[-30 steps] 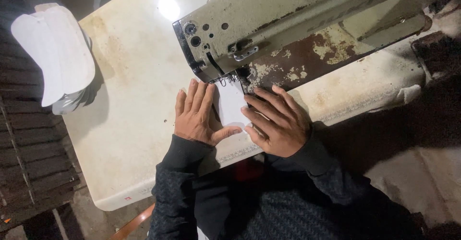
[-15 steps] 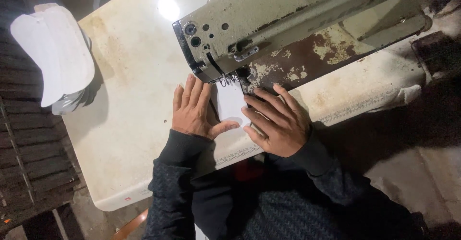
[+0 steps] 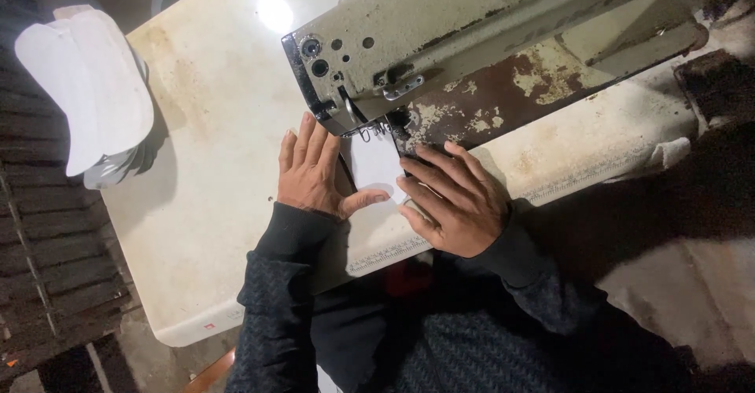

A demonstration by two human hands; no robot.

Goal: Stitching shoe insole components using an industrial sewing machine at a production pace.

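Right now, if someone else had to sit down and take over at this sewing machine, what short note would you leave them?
Left hand: flat on the table, thumb on the white piece, open.
Right hand: flat, fingers spread, pressing the same piece from the other side, open.
The white piece lies under the head of the sewing machine, near the needle.
A stack of white cut pieces sits at the far left corner of the table.
Done: piece placed under the head. Any stitching on it is hidden from view.

Needle's hidden behind the machine head. My hands cover most of the white piece. Machine's right end is cut off by the frame. Stack count unreadable.
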